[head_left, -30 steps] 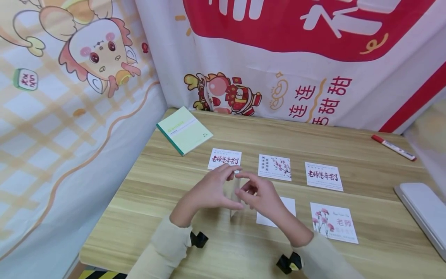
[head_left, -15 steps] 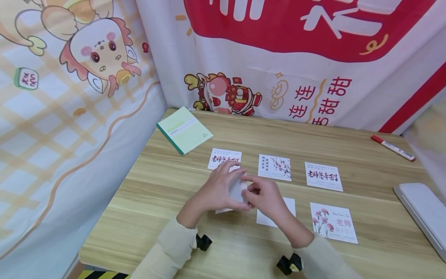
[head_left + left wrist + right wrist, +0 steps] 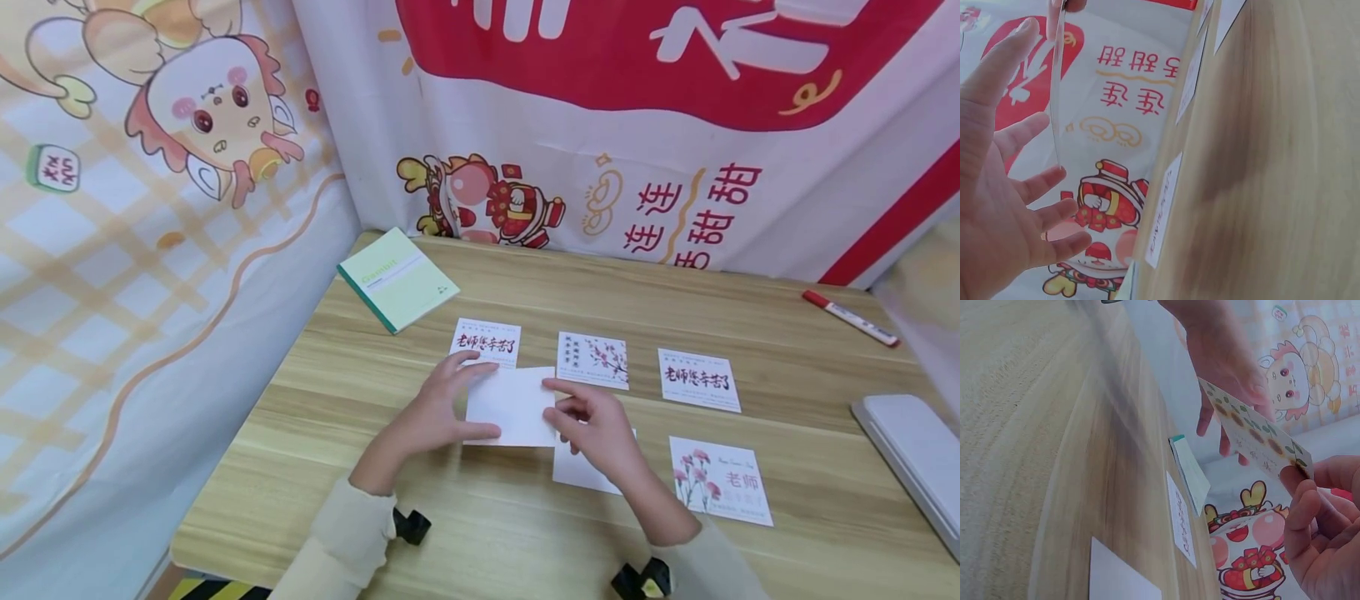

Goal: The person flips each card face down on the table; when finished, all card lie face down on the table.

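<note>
A square card (image 3: 512, 408) is held above the table, its blank white face toward the head camera. The right wrist view shows a sunflower print on the other face of this card (image 3: 1250, 428). My right hand (image 3: 603, 425) pinches the card's right edge between thumb and fingers. Around the left side is my left hand (image 3: 427, 408), with thumb and fingers spread along it. From the left wrist, the card (image 3: 1055, 94) appears nearly edge-on beside the straight fingers of my left hand (image 3: 997, 181). A blank white card (image 3: 585, 471) lies partly hidden below my right hand.
Printed cards lie on the wooden table (image 3: 300, 467): a lettered card (image 3: 483, 337), a blossom card (image 3: 591, 360), another lettered card (image 3: 697, 379) and a carnation card (image 3: 720, 481). A green notebook (image 3: 397, 279) is back left; a red-capped marker (image 3: 851, 318) and white flat object (image 3: 911, 458) are right.
The card has turned from edge-on between both hands to showing its blank face to the head camera. My left hand has shifted left and my right hand slightly right.
</note>
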`<state>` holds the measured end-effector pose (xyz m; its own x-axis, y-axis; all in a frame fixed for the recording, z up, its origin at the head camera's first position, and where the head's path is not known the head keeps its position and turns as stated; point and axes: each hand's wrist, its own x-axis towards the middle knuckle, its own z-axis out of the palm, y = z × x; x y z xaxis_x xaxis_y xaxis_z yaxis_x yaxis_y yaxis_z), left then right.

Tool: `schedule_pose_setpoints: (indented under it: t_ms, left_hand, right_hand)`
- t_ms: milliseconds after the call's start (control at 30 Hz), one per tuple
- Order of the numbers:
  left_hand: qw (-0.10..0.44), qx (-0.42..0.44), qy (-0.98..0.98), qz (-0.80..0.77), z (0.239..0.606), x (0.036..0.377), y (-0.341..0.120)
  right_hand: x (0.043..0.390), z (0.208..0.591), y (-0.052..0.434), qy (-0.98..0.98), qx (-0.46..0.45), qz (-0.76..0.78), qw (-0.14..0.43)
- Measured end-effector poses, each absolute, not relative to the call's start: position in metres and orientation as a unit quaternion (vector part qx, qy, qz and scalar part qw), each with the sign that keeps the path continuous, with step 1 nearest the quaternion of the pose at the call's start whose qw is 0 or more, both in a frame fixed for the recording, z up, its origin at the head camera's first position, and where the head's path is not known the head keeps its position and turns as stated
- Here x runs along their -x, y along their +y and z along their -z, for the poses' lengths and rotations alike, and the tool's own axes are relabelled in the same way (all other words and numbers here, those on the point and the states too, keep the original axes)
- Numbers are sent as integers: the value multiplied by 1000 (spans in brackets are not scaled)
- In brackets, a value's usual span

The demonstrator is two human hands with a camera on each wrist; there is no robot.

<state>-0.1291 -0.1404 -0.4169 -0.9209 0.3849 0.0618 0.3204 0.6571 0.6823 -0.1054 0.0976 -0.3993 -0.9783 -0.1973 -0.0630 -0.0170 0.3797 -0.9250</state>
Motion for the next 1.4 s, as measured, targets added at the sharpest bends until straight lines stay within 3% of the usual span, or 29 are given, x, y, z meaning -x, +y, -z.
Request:
schedule_pose_setpoints:
  t_ms: [533,1000,1400]
  left_hand:
    - [106,-169,821,-535,425,128,-159]
    - [122,-189,802,-553,431,132,-175]
    - [188,-192,809,-522,442,133,-186]
  right_hand:
    - [103,404,111,775,59,620,104]
    - [111,426,109,758,122,616,176]
    - [114,446,101,764,110,600,211]
